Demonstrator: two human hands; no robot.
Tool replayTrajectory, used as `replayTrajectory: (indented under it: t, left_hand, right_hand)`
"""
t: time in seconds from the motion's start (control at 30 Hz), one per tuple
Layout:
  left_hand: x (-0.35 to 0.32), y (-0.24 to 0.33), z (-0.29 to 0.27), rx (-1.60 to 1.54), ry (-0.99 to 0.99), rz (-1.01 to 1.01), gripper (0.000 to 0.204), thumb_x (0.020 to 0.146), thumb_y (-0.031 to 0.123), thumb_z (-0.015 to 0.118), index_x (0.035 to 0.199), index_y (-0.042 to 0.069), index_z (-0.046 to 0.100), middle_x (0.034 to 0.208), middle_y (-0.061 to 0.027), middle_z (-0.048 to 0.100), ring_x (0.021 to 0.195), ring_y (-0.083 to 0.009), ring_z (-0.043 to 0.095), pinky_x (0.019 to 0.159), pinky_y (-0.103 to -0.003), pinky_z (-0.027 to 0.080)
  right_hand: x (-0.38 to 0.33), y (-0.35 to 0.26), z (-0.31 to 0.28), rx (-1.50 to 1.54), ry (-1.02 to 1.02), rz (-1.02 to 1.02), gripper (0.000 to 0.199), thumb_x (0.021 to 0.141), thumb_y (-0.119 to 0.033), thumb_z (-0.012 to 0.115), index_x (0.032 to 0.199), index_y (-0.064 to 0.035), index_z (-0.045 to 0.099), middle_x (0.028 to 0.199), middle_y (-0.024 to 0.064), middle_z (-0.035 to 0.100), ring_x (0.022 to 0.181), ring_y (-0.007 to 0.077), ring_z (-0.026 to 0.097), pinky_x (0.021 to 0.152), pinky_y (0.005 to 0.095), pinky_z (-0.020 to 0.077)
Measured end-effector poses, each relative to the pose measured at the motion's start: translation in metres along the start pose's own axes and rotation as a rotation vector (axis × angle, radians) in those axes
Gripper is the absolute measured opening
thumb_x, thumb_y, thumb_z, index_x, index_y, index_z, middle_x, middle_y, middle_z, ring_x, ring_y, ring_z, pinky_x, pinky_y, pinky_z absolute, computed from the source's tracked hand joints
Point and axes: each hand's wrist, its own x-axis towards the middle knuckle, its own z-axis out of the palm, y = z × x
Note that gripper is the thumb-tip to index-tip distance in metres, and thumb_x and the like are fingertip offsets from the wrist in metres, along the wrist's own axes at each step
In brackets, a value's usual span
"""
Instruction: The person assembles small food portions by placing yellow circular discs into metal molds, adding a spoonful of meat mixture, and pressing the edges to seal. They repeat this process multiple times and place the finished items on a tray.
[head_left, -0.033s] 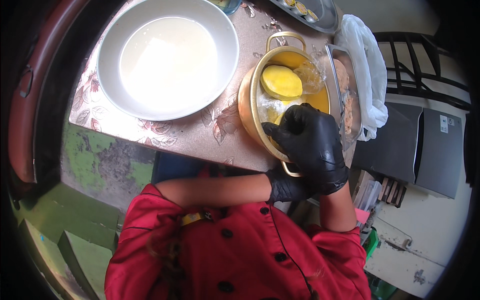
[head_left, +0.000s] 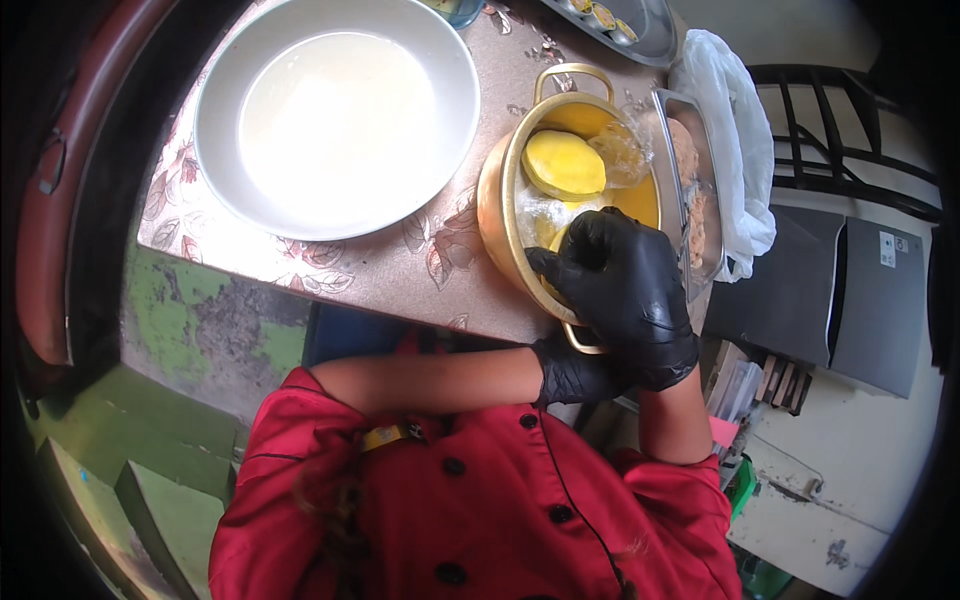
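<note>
We are seeing a gold pot (head_left: 505, 215) sitting at the table's (head_left: 330, 270) near edge, crowded between a white bowl (head_left: 225, 90) and steel tray (head_left: 705, 225) | right hand (head_left: 625, 290) is covering its near rim, fingers curled inside beside 1 yellow patty (head_left: 563, 163); left hand (head_left: 575, 375) is tucking underneath, grip unclear | nothing is differing from earlier.

pot (head_left: 505, 215): shiny gold-tone metal, smooth
gloves on right hand (head_left: 625, 290) and left hand (head_left: 575, 375): black, slightly glossy rubbery stuff
big bowl (head_left: 225, 90), upper left: smooth white, glossy
tabletop (head_left: 400, 265): slick floral laminate look
jacket (head_left: 480, 500): matt red cloth
</note>
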Motion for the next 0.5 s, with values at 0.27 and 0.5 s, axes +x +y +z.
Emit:
replayTrajectory:
  t: [0.27, 0.5]
  left_hand:
    - [0.000, 0.004, -0.002, 2.144, 0.339, 0.087, 0.041, 0.105, 0.021, 0.042, 0.144, 0.011, 0.048, 0.145, -0.0157, 0.051, 0.138, -0.0287, 0.045, 0.118, -0.043, 0.031]
    - [0.006, 0.004, 0.003, 2.563, 0.260, 0.116, 0.041, 0.105, 0.021, 0.042, 0.144, 0.011, 0.048, 0.145, -0.0146, 0.050, 0.138, -0.0285, 0.044, 0.118, -0.044, 0.030]
  right_hand:
    - [-0.004, 0.011, -0.005, 0.138, -0.014, 0.007, 0.022, 0.078, -0.014, 0.083, 0.085, 0.0004, 0.069, 0.075, 0.0079, 0.068, 0.067, 0.0131, 0.062, 0.067, 0.0313, 0.0502]
    - [-0.003, 0.010, -0.003, 0.090, -0.003, -0.036, 0.024, 0.079, -0.016, 0.083, 0.085, 0.0003, 0.066, 0.073, 0.0073, 0.064, 0.067, 0.0130, 0.059, 0.065, 0.0310, 0.0487]
